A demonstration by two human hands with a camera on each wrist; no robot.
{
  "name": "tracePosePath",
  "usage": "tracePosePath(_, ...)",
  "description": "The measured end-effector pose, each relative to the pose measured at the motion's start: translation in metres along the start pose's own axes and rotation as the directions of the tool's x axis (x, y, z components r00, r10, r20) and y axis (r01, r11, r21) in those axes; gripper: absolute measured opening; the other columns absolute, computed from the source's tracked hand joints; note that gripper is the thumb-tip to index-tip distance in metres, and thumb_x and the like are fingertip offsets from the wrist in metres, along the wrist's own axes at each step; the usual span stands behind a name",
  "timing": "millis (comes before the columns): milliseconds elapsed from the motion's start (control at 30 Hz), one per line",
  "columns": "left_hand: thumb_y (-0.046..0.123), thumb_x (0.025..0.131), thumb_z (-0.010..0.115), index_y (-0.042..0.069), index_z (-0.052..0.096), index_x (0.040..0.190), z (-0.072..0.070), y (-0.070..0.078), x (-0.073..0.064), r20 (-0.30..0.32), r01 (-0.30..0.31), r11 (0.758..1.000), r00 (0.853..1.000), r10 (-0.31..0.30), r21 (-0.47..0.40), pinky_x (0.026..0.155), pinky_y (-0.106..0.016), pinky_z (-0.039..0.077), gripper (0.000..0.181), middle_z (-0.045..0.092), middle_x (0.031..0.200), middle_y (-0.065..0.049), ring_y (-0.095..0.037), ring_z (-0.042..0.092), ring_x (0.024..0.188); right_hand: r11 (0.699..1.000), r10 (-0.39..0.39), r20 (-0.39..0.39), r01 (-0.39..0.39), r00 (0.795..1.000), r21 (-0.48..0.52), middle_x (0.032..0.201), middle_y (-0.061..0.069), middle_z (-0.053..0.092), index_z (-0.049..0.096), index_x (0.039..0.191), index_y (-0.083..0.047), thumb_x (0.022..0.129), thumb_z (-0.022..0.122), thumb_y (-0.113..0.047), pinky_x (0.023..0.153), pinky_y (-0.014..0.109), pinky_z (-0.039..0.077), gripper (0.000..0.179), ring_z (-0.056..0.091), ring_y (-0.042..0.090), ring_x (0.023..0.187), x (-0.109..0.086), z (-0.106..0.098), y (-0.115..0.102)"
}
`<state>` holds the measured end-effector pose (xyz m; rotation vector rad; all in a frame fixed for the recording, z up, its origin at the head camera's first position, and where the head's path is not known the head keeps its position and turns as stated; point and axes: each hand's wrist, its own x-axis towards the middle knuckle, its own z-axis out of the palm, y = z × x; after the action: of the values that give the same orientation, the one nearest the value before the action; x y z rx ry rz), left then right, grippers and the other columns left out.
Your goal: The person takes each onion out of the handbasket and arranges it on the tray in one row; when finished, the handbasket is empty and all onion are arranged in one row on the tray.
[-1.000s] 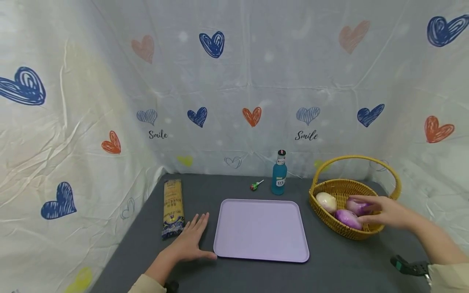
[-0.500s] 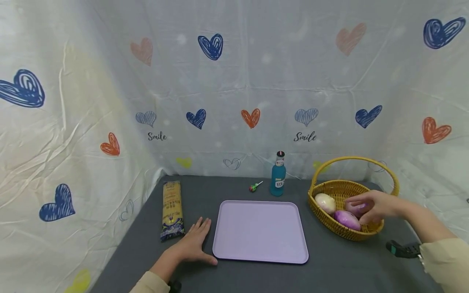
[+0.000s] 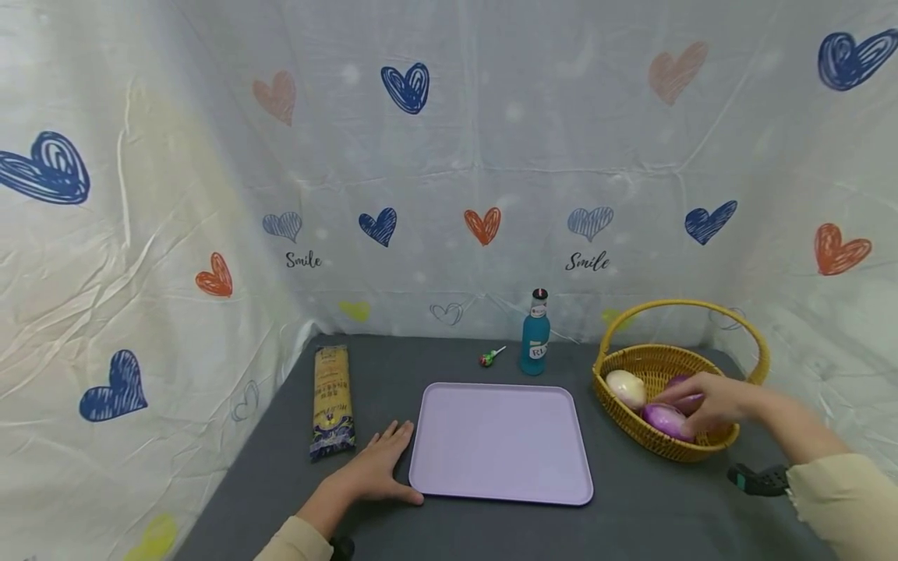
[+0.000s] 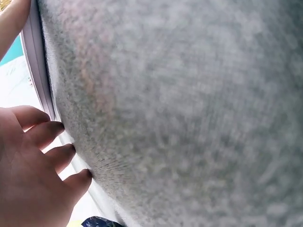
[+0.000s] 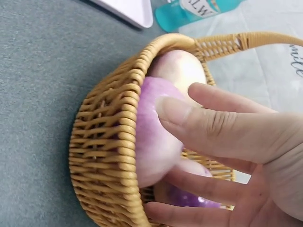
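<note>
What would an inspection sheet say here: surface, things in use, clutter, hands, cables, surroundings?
Surface: dark grey tabletop.
Job's things: wicker basket holding pale onion, near purple onion, far purple onion; lilac tray.
Clutter: yellow packet, lollipop, upright blue bottle.
Hands: right hand in the basket, thumb and fingers about the near purple onion; left hand spread at the tray's near left corner.
Cables: nothing seen.
Surroundings: heart-printed white sheet.

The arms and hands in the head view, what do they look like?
They're a person's: left hand and right hand, both ungloved. The left sleeve and right sleeve are pale beige and stop short of the hands. By the right one is a black fitting with a green patch; by the left, a dark piece, too little shown to tell.
</note>
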<state>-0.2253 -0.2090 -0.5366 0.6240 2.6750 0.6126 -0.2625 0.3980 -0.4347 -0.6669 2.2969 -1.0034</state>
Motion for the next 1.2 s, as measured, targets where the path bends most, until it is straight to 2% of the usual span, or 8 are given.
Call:
tracePosePath(67, 0.069, 0.069, 0.081, 0.003, 0.021, 0.16, -0.001, 0.002, 0.0, 0.0, 0.001, 1.0, 1.0, -0.001, 0.019, 0.121, -0.065, 0.014, 0.127, 0.021, 0.167, -0.016, -0.041, 0.013, 0.155, 1.0, -0.007, -0.003, 0.007, 1.0, -0.01, 0.131, 0.027, 0.058, 0.061, 0.136, 0.003, 0.087, 0.078, -0.01, 0.072, 0.026, 0.054, 0.053, 0.057, 0.017, 0.1, 0.003, 0.002, 0.002)
tracePosePath(167, 0.07, 0.07, 0.079, 0.005, 0.023, 0.161, -0.002, 0.005, -0.001, 0.002, 0.001, 0.999, 1.0, -0.001, 0.038, 0.121, -0.066, 0.014, 0.125, 0.022, 0.167, -0.017, -0.042, 0.013, 0.155, 0.999, -0.003, -0.016, 0.003, 1.0, -0.036, 0.129, 0.025, 0.057, 0.063, 0.135, 0.0, 0.085, 0.079, -0.01, 0.071, 0.025, 0.052, 0.054, 0.057, 0.019, 0.098, 0.005, 0.004, 0.004)
tracePosePath(267, 0.071, 0.07, 0.078, 0.007, 0.023, 0.161, -0.002, 0.007, -0.001, 0.007, 0.007, 0.999, 1.0, -0.007, 0.038, 0.12, -0.067, 0.014, 0.124, 0.021, 0.167, -0.017, -0.042, 0.013, 0.155, 0.998, -0.013, -0.037, 0.011, 0.999, -0.064, 0.124, 0.021, 0.057, 0.064, 0.135, -0.003, 0.084, 0.079, -0.01, 0.069, 0.024, 0.052, 0.053, 0.056, 0.016, 0.095, 0.006, 0.006, 0.007)
tracePosePath(433, 0.071, 0.07, 0.078, 0.009, 0.023, 0.162, -0.002, 0.007, -0.001, 0.012, 0.024, 0.999, 1.0, -0.024, 0.03, 0.121, -0.066, 0.014, 0.123, 0.021, 0.168, -0.015, -0.041, 0.012, 0.155, 0.997, -0.039, -0.057, 0.035, 0.998, -0.068, 0.114, 0.015, 0.054, 0.066, 0.134, -0.006, 0.084, 0.079, -0.01, 0.066, 0.027, 0.055, 0.051, 0.054, 0.016, 0.091, 0.007, 0.009, 0.01)
tracePosePath(700, 0.069, 0.071, 0.079, 0.009, 0.023, 0.161, -0.003, 0.007, -0.001, 0.014, 0.016, 1.0, 1.0, -0.016, 0.023, 0.12, -0.067, 0.014, 0.122, 0.021, 0.167, -0.017, -0.042, 0.012, 0.155, 0.997, -0.052, -0.054, 0.048, 0.997, -0.058, 0.125, 0.021, 0.058, 0.065, 0.134, -0.005, 0.086, 0.078, -0.011, 0.07, 0.028, 0.056, 0.05, 0.06, 0.014, 0.097, 0.006, 0.007, 0.011)
tracePosePath(933, 0.07, 0.072, 0.078, 0.009, 0.024, 0.161, -0.003, 0.007, -0.002, 0.009, 0.008, 0.999, 1.0, -0.008, 0.035, 0.12, -0.066, 0.015, 0.121, 0.023, 0.167, -0.016, -0.042, 0.013, 0.155, 1.0, -0.022, -0.046, 0.023, 0.999, 0.018, 0.128, 0.027, 0.061, 0.059, 0.137, 0.004, 0.09, 0.074, -0.011, 0.069, 0.032, 0.057, 0.051, 0.063, 0.014, 0.095, 0.002, 0.004, 0.003)
tracePosePath(1033, 0.07, 0.072, 0.078, 0.01, 0.024, 0.161, -0.003, 0.006, -0.001, 0.014, 0.013, 0.999, 1.0, -0.014, 0.031, 0.12, -0.066, 0.015, 0.121, 0.023, 0.167, -0.016, -0.042, 0.013, 0.155, 1.0, -0.019, -0.049, 0.02, 0.999, 0.013, 0.129, 0.027, 0.061, 0.058, 0.138, 0.003, 0.091, 0.074, -0.012, 0.071, 0.031, 0.058, 0.052, 0.066, 0.024, 0.104, 0.002, 0.003, -0.001)
tracePosePath(1200, 0.069, 0.072, 0.079, 0.01, 0.024, 0.161, -0.003, 0.006, -0.001, 0.011, 0.014, 1.0, 1.0, -0.015, 0.022, 0.12, -0.066, 0.015, 0.121, 0.023, 0.167, -0.016, -0.042, 0.013, 0.155, 1.0, -0.009, -0.067, 0.007, 0.998, -0.028, 0.134, 0.03, 0.059, 0.06, 0.138, -0.001, 0.091, 0.075, -0.016, 0.076, 0.027, 0.058, 0.052, 0.058, 0.055, 0.119, 0.001, 0.001, -0.009)
